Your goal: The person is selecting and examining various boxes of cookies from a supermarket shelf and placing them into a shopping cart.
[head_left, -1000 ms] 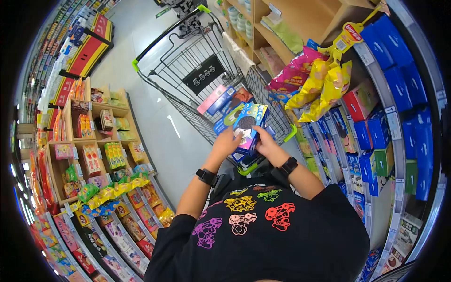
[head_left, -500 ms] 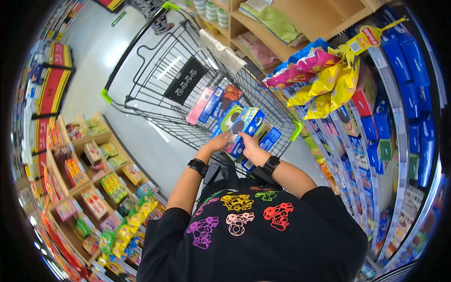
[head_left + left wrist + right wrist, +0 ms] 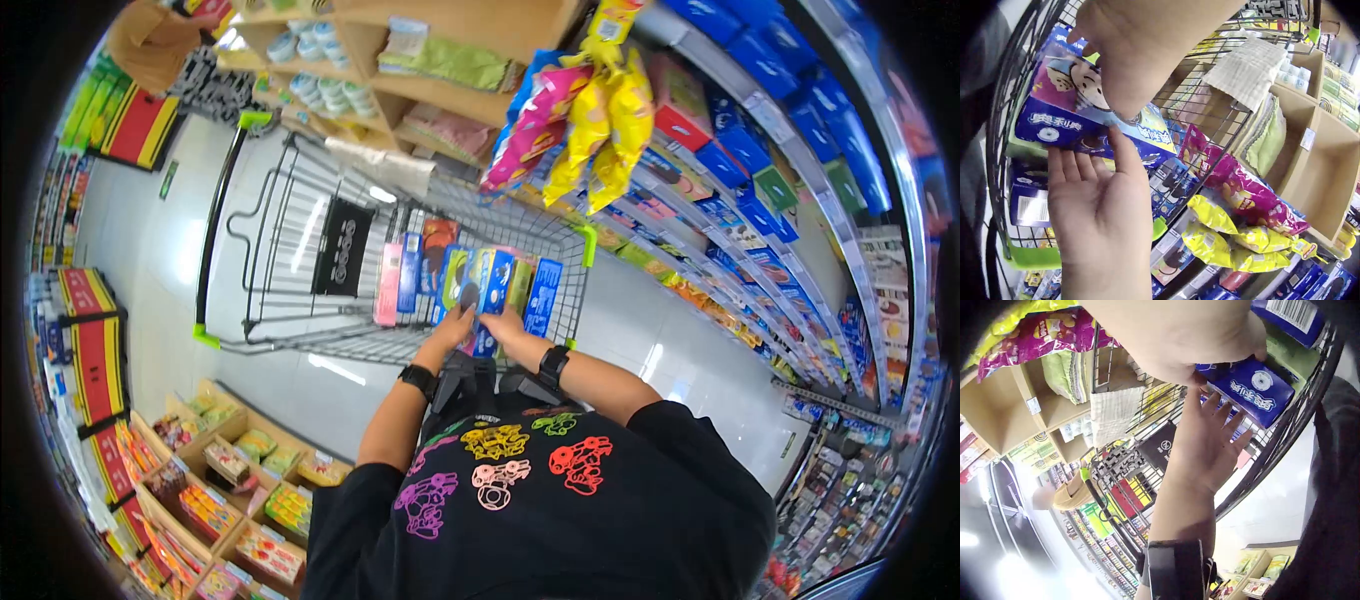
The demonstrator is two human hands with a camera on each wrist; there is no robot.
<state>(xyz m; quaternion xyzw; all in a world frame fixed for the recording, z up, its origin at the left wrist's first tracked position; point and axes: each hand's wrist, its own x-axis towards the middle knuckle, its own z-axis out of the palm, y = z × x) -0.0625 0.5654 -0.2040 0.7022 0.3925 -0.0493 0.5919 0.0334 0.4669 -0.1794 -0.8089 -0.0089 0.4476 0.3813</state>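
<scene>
Between both hands is a blue box with cookie pictures (image 3: 493, 282), low over the other boxes in the shopping cart. My left hand (image 3: 455, 328) grips its near left side, and my right hand (image 3: 503, 324) holds the near right side. The left wrist view shows the blue box (image 3: 1060, 122) tilted, with the right hand (image 3: 1100, 200) under its edge, thumb against it, and the left hand (image 3: 1132, 59) above. In the right wrist view the left hand's fingers (image 3: 1210, 403) reach the box (image 3: 1257, 390); the right hand (image 3: 1210, 337) partly covers it.
The metal cart (image 3: 290, 230) has a pink box (image 3: 389, 285) and several blue ones inside. Yellow snack bags (image 3: 615, 120) hang beyond its right end. Packed shelves (image 3: 760, 250) line the right; a wooden display (image 3: 225, 470) stands lower left, and a person (image 3: 155, 45) is upper left.
The view has turned, so the cart lies more sideways and the snack bags are higher and further left. Both hands still hold the blue box, now lower in the picture.
</scene>
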